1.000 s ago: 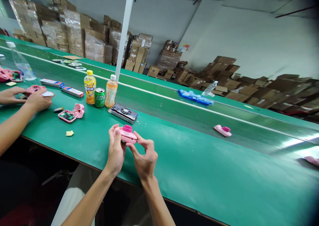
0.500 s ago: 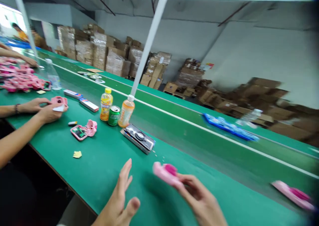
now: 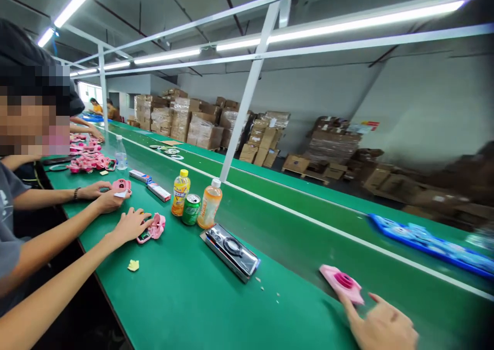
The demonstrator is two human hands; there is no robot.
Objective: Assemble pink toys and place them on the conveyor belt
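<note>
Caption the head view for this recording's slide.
The right hand beside a pink toy camera on a green workbench, with a co-worker's hand over an opened pink camera.

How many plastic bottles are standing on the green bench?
3: a yellow bottle and an orange bottle close together, and a clear bottle farther left by the pink parts.

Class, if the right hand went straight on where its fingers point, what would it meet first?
The pink toy camera, right by the right hand; depth is unclear, they may touch.

A pink toy camera (image 3: 341, 284) lies flat, magenta lens up, just beside the right fingers (image 3: 350, 313).
</note>
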